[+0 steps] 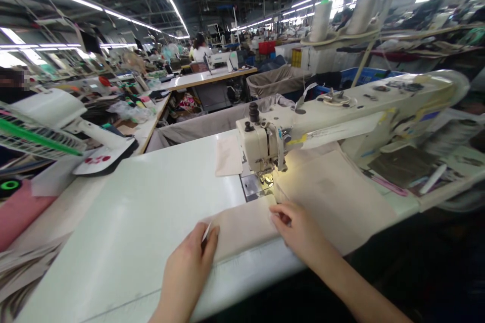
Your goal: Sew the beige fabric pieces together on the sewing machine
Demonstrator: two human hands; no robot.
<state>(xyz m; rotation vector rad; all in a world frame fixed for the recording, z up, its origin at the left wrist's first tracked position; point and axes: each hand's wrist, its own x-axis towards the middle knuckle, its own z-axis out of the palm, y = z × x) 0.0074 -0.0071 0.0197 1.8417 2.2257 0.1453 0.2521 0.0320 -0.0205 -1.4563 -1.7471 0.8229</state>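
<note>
The left end of a beige cloth strip (pixel 242 227) is pinched between the thumb and fingers of the left hand (pixel 189 252), in front and to the left of the sewing machine (pixel 326 113). The strip's right end is gripped by the fingertips of the right hand (pixel 299 227), just in front of the machine's needle area. The strip is laid on the white counter (pixel 151 212), close to the machine's lit needle plate (pixel 252 186); whether its far edge is caught under the foot cannot be told. A larger beige panel (pixel 333 189) is spread beneath the machine's arm and out to the right of its needle, and a small cloth piece (pixel 228 156) is seen just left of the machine's head. A fan (pixel 102 133) is placed well left of the machine.
</note>
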